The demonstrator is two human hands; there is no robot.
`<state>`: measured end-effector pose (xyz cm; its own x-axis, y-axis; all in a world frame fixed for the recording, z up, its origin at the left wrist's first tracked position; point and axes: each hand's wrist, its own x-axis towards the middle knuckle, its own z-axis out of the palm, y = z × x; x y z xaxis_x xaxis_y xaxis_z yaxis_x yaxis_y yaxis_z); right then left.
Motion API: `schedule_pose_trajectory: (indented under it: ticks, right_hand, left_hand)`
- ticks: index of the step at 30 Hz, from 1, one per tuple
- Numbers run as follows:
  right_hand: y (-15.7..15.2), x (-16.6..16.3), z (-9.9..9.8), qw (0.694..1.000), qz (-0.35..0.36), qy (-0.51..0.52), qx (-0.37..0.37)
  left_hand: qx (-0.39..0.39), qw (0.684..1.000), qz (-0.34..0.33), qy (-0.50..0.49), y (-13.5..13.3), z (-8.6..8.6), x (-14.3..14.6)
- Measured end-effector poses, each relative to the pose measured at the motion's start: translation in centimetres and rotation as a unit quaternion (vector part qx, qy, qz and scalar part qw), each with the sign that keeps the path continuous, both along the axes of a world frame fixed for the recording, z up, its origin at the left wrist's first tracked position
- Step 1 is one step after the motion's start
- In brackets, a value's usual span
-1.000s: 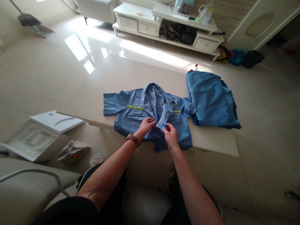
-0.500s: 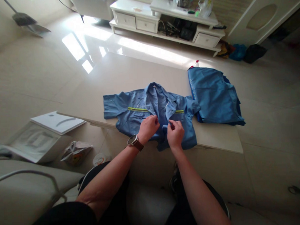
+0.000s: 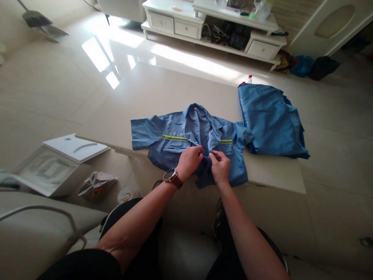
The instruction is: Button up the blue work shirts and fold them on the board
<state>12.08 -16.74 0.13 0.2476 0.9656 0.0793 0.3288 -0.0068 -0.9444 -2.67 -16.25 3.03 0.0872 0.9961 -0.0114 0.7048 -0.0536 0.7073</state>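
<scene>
Shirt (image 3: 201, 133) is pinched by left hand (image 3: 189, 161) and right hand (image 3: 221, 166).

Records in view one left hand (image 3: 189, 161), one right hand (image 3: 220, 166), one wristwatch (image 3: 169, 174), one short-sleeved blue shirt (image 3: 197, 131), two yellow stripes (image 3: 174, 138), one stack of blue cloth (image 3: 271, 120), one table (image 3: 178, 91), one white cabinet (image 3: 166, 6), three visible drawer fronts (image 3: 186, 29), one dustpan (image 3: 52, 32) and one white box (image 3: 47, 169).

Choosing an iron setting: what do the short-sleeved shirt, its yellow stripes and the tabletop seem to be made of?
Shirt: matte woven cloth, perhaps a cotton blend, from its soft creases. Yellow stripes: probably flat tape, brighter than the cloth. Tabletop: smooth, pale, faintly glossy; laminate or stone, I can't tell.
</scene>
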Motion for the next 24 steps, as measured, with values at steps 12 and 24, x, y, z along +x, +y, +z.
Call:
schedule_pose_trajectory:
  ticks: [12,24]
  right_hand:
    - [-0.1,0.6,0.5,1.000,-0.025,-0.016,0.003]
    - [-0.7,-0.4,0.5,0.996,0.070,-0.045,0.026]
  left_hand:
    - [-0.175,0.894,0.187,-0.367,1.9,-1.3,0.2]
    - [-0.051,0.985,0.080,-0.144,0.1,-1.0,1.1]
